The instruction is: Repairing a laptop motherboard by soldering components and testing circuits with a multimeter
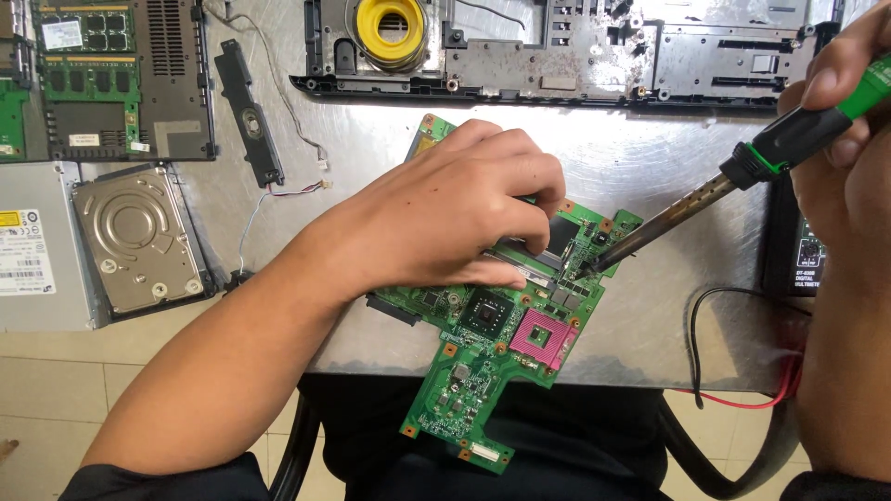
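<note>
Pressing down palm-first, the left hand (455,209) lay spread over the middle of the green circuit board (483,343), its fingers curled loosely and its thumb stretched along the board's upper part; it gripped nothing but simply weighted the board flat. Its forearm came in from the lower left, crossing the table's near edge. The right hand (849,139) entered from the right margin, fingers wrapped tight about the green-and-black handle of a soldering iron (742,172), whose metal shaft slanted down and to the left so that its tip met the board just beside the left thumb's end.

The board sat tilted on the metal table (650,176), its lower end hanging past the table's near edge above the person's lap. A pink socket (543,339) and a black chip (484,313) showed below the covering hand. Bare table lay between the board and a laptop chassis (594,56) along the far edge, which held a yellow spool (391,28). To the left, well apart, lay a hard drive (139,237) and a long black speaker bar (249,111). Red and black wires (733,394) looped near the right edge.
</note>
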